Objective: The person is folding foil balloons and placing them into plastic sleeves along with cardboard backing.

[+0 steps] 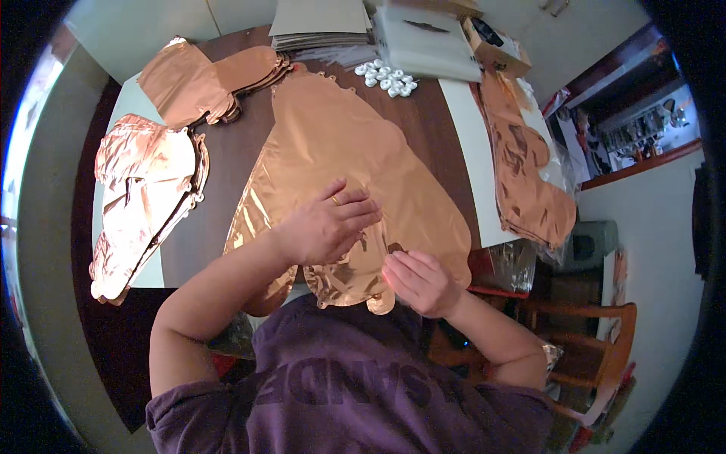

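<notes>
The foil piece (333,136) is copper-gold, wide and mostly smooth, narrowing toward the far edge of the table (238,151). Its near part is crumpled and shiny, and small rounded tabs stand on its border. It lies across the middle of the table and reaches past the near edge, close to the purple shirt (340,363).

I see the left hand (321,231) over the near half of the foil, back upward, fingers extended to the right and a little apart. A ring (335,200) sits on one finger. The right hand (420,281) is at the near edge, its fingers close together and their tips at a crumpled fold; whether they pinch it, I cannot tell. Both elbows are bent outward.

On the left, a brown strip of tabletop shows between the foil piece and the left foil stack (144,166), which lies along the left edge. On the right, a narrower strip shows before the right foil stack (522,159) at the right edge. Toward the far edge, white rolls (387,78) limit the room beside the foil's tip.
</notes>
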### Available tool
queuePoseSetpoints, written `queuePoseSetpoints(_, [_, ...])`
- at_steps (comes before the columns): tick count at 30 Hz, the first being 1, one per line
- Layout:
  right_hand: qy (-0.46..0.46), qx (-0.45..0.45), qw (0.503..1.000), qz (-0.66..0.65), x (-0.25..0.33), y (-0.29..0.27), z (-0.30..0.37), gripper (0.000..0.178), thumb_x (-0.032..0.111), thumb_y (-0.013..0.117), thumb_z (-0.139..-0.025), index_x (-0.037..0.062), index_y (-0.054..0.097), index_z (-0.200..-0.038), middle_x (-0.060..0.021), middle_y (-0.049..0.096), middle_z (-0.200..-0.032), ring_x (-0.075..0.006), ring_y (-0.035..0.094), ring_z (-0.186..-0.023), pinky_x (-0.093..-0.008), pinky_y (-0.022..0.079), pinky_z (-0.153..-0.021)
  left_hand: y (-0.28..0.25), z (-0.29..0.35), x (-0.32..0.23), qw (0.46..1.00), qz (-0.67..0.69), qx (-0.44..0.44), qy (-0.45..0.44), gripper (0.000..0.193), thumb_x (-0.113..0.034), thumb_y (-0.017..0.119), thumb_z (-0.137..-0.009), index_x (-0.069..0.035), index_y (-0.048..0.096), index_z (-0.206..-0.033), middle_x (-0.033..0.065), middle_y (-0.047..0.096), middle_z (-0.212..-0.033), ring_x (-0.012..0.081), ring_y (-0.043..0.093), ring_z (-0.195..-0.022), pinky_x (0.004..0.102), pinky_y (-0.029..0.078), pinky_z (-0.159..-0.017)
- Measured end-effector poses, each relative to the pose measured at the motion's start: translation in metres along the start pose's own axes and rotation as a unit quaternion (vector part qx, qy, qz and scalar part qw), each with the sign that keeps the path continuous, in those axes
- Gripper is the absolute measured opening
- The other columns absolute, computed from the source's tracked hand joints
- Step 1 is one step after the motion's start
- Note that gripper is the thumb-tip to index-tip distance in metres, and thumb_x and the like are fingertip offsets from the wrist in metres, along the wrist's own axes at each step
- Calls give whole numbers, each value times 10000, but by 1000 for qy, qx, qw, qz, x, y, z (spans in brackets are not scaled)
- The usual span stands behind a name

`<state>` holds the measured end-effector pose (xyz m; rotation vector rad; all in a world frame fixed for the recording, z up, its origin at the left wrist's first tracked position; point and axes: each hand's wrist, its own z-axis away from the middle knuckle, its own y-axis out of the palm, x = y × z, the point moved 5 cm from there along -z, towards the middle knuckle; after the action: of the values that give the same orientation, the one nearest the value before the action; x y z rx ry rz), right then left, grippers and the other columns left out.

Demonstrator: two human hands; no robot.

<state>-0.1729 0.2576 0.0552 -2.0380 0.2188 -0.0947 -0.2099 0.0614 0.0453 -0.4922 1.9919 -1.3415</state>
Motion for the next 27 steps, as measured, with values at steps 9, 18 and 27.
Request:
queuePoseSetpoints(9, [21,21,999,-33,-1,-3,-5,253,157,579,-817,4,668,-997,-142,673,-1102,-274,643,-1046,-394,497,-921,-3,3,-7,998,-41,15,54,516,-373,499,-941,-114,485,-1387,131,493,-1389,302,410,-1337,536,256,-1123])
queuePoseSetpoints(18, [32,20,999,-27,-1,-7,-9,254,156,571,-822,7,659,-1008,-140,668,-1106,-274,642,-1040,-394,498,-912,6,2,-1,1000,-9,7,-7,596,-404,544,-911,-99,457,-1416,114,481,-1406,303,400,-1344,524,238,-1141])
queuePoseSetpoints(27, [77,106,972,-195,-23,-25,-29,412,180,681,-752,4,634,-1121,-128,661,-1133,-279,639,-980,-409,496,-896,-18,17,9,994,38,-67,-77,737,-387,665,-833,-83,396,-1448,182,394,-1477,377,340,-1387,555,199,-1156])
